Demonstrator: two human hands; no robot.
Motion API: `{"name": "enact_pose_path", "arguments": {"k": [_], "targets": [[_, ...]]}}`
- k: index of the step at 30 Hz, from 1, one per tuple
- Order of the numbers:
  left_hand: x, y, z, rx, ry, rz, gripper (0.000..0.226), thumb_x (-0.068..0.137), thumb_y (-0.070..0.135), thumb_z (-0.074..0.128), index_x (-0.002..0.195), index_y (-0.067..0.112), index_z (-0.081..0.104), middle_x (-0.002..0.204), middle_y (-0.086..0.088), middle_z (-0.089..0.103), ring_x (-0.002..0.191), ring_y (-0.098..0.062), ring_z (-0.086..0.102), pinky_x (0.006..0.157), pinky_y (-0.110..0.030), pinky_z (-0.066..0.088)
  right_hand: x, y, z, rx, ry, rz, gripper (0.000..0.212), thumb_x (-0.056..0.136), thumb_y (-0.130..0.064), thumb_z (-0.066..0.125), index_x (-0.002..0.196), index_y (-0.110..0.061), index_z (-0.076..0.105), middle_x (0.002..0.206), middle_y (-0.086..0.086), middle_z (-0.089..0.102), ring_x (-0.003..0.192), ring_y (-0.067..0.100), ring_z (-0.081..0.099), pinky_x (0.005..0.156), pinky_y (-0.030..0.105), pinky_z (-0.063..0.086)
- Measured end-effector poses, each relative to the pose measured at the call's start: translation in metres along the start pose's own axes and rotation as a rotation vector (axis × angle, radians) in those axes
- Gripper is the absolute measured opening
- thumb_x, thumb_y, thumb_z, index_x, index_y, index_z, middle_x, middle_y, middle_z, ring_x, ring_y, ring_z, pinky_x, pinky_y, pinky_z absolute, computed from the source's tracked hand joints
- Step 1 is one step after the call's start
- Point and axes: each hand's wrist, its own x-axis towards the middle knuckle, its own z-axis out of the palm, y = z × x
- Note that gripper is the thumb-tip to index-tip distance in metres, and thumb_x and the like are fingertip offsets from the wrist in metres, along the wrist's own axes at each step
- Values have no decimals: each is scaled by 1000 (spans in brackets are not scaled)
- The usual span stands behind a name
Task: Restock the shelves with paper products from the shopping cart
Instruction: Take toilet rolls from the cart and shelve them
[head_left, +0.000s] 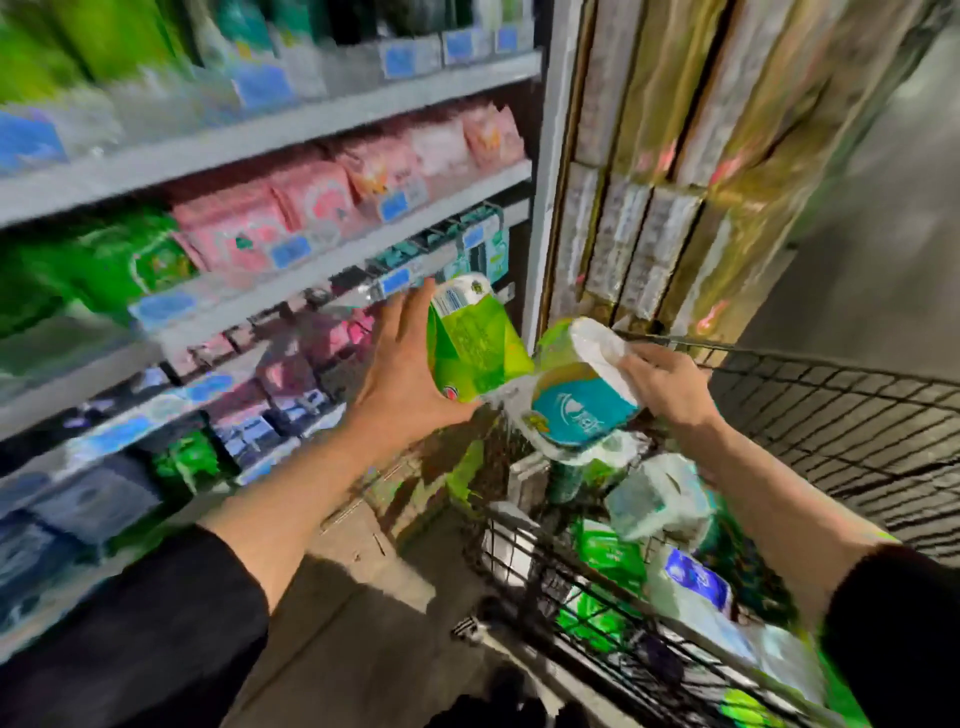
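The shelves (270, 135) fill the left half of the frame, tier over tier, and most tiers look well stocked with green and pink packs (311, 202). By that showing a good part of the restocking is done or was never needed there. The lower tiers toward the lower left are too blurred to judge.

The shopping cart (831, 415), at lower right, holds several wrapped paper products (660, 499) in its basket (white, green and blue wrappers, heaped loosely), so plenty is left to move.

Stacked cartons (675, 156) stand at upper right behind the cart, just beside the shelf's white end post (545, 182). Between post, cartons and cart rim the room is tight; open floor (363, 597) shows only at lower centre, between the shelf foot and the cart.

At mid-frame two packs are in hand, touching or nearly so. The left hand (405, 374) cups a green pack (472, 348) with fingers spread along its side, close to the front edge of a middle shelf. The right hand (665, 384) grips a white and teal pack (576, 395) by its top, above the cart's near corner.
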Motion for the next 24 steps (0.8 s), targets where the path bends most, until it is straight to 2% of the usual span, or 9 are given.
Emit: {"name": "enact_pose_path", "arguments": {"k": [2,4,7,11,14,16,18,20,24], "targets": [[-11,-2,-45,34,108,51,124,54,27,91,152,12,17,155,-14,19,144,-22,15,116,-26,13,-16,-45,12,35,-21,-79,33,91,-30,63,118,-11,66,115,8,67,100,22,62,80,28,51],[-28,-5,-90,69,236,88,125,53,35,92,151,9,20,152,-14,24,141,-22,19,117,-27,15,-39,-91,26,66,-73,-131,42,86,-36,68,121,-13,65,119,9,67,107,27,63,93,42,52],[-61,-14,-158,114,407,51,125,52,36,93,151,10,21,150,-14,26,139,-24,23,117,-34,20,-74,-156,49,136,-166,-231,34,72,-42,71,95,-17,69,93,7,69,88,27,66,82,46,55],[-108,-31,-231,199,647,-12,123,53,51,88,148,7,25,143,-15,32,135,-29,30,114,-41,28,-123,-234,82,173,-227,-388,7,89,-21,65,85,-16,61,72,3,59,64,18,60,62,38,56],[-141,-35,-270,211,762,-50,121,54,51,86,149,10,23,142,-13,31,134,-27,29,109,-38,29,-155,-277,114,126,-308,-421,24,90,-21,57,104,-1,57,86,14,60,71,27,63,57,35,55],[-160,-39,-290,251,838,-67,118,54,34,91,148,8,25,140,-15,33,131,-32,33,107,-41,33,-173,-298,134,101,-362,-444,31,87,-25,54,115,-11,53,97,18,63,81,26,63,62,30,53],[-175,-45,-305,308,916,-60,114,51,24,92,144,2,30,134,-19,38,125,-35,39,101,-41,38,-192,-316,150,156,-440,-414,29,93,-19,49,121,-25,46,103,18,61,73,28,65,50,24,52],[-189,-50,-319,349,966,-73,113,47,21,94,140,-2,34,128,-21,41,119,-35,41,96,-41,39,-206,-328,163,207,-495,-409,30,97,-14,43,123,-29,43,99,16,59,65,29,65,43,26,52],[-205,-61,-348,434,982,-82,119,42,25,96,139,-2,35,125,-20,45,114,-31,41,97,-40,38,-225,-350,184,228,-577,-414,23,99,-13,38,114,-28,44,103,20,62,61,32,67,48,42,59]]}}
